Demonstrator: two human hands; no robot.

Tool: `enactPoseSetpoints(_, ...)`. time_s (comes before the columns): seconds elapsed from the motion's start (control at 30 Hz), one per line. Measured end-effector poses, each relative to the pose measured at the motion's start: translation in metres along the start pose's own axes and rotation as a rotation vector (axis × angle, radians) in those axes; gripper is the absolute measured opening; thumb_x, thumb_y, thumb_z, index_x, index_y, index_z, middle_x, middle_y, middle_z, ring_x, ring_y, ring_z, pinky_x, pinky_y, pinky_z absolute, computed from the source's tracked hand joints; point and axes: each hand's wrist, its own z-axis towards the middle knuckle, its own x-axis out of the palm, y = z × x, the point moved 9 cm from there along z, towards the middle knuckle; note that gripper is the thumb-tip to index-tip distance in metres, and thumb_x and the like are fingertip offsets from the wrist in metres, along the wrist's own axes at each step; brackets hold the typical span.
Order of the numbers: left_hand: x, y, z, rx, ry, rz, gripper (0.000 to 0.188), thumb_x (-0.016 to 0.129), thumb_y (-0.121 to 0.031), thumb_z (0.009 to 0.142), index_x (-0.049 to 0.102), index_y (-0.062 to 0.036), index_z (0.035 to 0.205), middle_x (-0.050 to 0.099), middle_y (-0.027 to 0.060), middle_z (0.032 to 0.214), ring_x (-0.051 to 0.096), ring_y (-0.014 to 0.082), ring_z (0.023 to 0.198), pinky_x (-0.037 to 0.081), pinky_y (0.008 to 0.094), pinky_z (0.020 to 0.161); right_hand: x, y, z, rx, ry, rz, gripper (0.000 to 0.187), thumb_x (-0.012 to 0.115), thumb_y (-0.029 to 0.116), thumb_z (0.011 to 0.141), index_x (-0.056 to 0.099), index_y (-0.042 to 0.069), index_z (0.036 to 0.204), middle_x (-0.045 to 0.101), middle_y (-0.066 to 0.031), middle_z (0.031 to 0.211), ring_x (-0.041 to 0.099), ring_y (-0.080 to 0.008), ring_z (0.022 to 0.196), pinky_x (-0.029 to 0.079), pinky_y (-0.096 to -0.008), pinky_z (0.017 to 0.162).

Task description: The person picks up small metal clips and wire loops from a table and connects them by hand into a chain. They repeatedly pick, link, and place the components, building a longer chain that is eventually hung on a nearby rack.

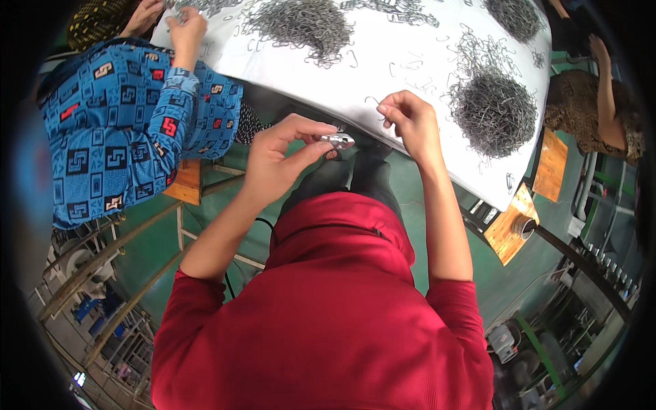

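Between the thumb and fingers of my left hand [283,156] is a small silver metal piece [336,141], held just off the table's near edge. Its exact kind is hard to make out. My right hand [414,123] pinches a thin bent wire hook [373,102] over the edge of the white table [383,65]. Right of that hand lies a large heap of dark wire hooks [493,113]. Loose hooks are scattered on the white surface around it.
More hook heaps lie farther back, one at the far left [301,27] and one at the far right [514,17]. A co-worker in a blue patterned sleeve [167,116] sits at left, another person [591,102] at right. A wooden stool [506,236] holds a round container [524,227].
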Motion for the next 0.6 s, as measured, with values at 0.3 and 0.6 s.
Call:
enactPoseSetpoints(0.3,0.003,0.012,-0.009,0.095,-0.059,0.061,0.021,0.064,0.001,0.076,0.064,-0.0028,0.096,0.063,0.0052,0.085,0.057,0.0095,0.073,0.045,0.0220,0.066,0.023,0.043,-0.085,-0.029,-0.078,0.525,0.007,0.063,0.002,0.081,0.061,-0.001,0.087,0.060,-0.0035,0.075,0.052,-0.0050,0.060,0.038,-0.0157,0.049)
enactPoseSetpoints(0.6,0.020,0.009,-0.002,0.099,0.035,0.066,0.020,0.065,0.002,0.075,0.064,-0.0015,0.095,0.064,0.0073,0.088,0.058,0.0111,0.078,0.046,0.0231,0.070,0.016,0.044,-0.087,-0.232,-0.243,0.489,0.005,0.064,0.000,0.080,0.062,0.002,0.084,0.050,-0.0017,0.094,0.048,-0.0062,0.074,0.039,-0.0182,0.060)
